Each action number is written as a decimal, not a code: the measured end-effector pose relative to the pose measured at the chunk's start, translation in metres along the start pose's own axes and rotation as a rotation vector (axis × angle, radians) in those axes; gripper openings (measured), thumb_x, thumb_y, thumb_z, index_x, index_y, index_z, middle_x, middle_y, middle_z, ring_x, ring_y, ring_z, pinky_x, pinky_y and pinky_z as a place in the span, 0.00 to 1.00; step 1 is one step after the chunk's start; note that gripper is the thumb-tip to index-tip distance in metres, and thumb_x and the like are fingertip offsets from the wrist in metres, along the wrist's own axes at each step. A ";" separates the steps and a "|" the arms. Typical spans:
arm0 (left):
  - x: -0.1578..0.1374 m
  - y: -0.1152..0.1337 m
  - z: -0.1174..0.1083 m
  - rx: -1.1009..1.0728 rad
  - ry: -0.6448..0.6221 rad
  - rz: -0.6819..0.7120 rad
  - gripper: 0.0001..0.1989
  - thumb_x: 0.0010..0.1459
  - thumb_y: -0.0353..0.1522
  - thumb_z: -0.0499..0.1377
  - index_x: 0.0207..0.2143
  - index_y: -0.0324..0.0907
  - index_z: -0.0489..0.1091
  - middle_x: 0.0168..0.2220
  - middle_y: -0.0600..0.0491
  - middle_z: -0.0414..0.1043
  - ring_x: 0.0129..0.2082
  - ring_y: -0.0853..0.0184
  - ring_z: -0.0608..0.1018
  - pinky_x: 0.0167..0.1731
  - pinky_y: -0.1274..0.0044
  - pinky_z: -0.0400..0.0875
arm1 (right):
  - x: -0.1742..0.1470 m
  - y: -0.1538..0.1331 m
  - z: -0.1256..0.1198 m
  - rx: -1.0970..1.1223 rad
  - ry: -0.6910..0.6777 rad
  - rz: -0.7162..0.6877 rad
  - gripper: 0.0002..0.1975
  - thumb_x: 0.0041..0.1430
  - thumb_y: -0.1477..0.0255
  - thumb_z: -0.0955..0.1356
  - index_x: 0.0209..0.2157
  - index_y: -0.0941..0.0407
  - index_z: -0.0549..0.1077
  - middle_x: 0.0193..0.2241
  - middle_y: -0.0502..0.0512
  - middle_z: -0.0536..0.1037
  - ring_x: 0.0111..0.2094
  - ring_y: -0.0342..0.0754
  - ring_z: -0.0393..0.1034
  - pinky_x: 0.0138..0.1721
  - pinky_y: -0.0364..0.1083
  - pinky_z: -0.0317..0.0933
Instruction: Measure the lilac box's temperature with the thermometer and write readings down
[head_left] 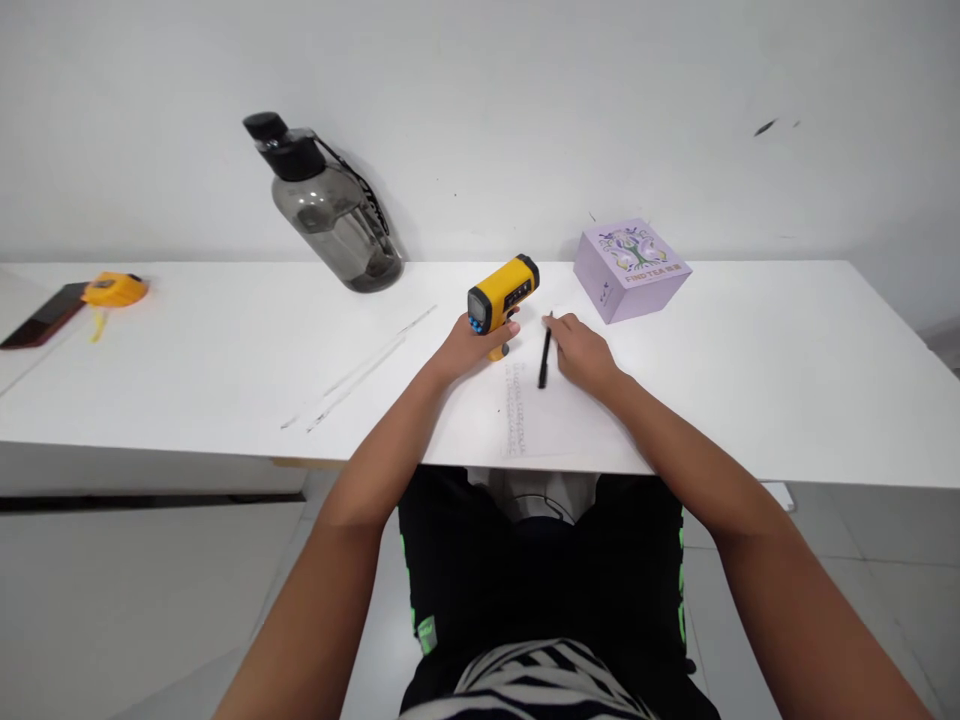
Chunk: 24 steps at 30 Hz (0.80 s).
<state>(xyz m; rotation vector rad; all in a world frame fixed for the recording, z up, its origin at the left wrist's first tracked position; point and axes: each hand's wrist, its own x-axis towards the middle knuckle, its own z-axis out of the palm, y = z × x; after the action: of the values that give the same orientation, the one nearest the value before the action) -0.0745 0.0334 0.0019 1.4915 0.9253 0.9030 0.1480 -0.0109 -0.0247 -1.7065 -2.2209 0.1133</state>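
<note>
My left hand [466, 348] is closed around the grip of a yellow and black infrared thermometer [507, 291], which points up and away from me; its small screen faces my side. In my right hand [585, 354] a black pen [544, 362] is pinched near one end, its other end slanting toward me. Beneath the pen lies a white sheet of paper [570, 425], with columns of handwriting down its left part. The writing is too small to read.
On the white table [787, 380] a grey water bottle [337, 220] stands near the wall, left of centre. A lilac tea box [634, 270] sits behind my right hand. Far left are a yellow tape measure [116, 290] and a dark flat object [46, 317].
</note>
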 end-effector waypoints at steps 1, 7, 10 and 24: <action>0.000 -0.001 0.000 -0.004 0.009 0.003 0.26 0.51 0.45 0.72 0.50 0.44 0.77 0.51 0.46 0.79 0.50 0.58 0.80 0.53 0.64 0.75 | 0.001 -0.001 -0.004 -0.014 -0.002 -0.014 0.27 0.65 0.82 0.57 0.64 0.60 0.68 0.52 0.68 0.75 0.48 0.59 0.71 0.42 0.52 0.64; 0.000 -0.002 -0.003 -0.008 0.027 -0.052 0.27 0.50 0.46 0.73 0.50 0.46 0.78 0.53 0.47 0.78 0.50 0.57 0.80 0.52 0.63 0.75 | 0.008 0.028 -0.036 -0.163 0.326 0.193 0.27 0.69 0.59 0.64 0.65 0.56 0.67 0.66 0.69 0.62 0.69 0.69 0.50 0.66 0.68 0.46; -0.001 0.001 -0.002 -0.014 0.024 -0.052 0.30 0.49 0.46 0.73 0.52 0.44 0.77 0.53 0.45 0.78 0.51 0.56 0.79 0.52 0.63 0.74 | 0.012 0.060 -0.037 -0.137 0.395 0.457 0.45 0.56 0.51 0.71 0.70 0.52 0.57 0.73 0.67 0.44 0.73 0.74 0.30 0.66 0.77 0.35; -0.001 0.003 -0.002 0.057 0.006 -0.046 0.28 0.49 0.45 0.72 0.50 0.41 0.77 0.49 0.46 0.79 0.49 0.57 0.80 0.50 0.65 0.74 | 0.015 0.067 -0.040 0.780 0.694 0.645 0.53 0.39 0.52 0.77 0.64 0.51 0.56 0.66 0.70 0.56 0.67 0.63 0.58 0.66 0.63 0.58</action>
<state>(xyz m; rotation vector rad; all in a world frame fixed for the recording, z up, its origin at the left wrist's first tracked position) -0.0770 0.0329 0.0052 1.5102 0.9936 0.8541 0.2194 0.0165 -0.0014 -1.5726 -0.8987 0.4039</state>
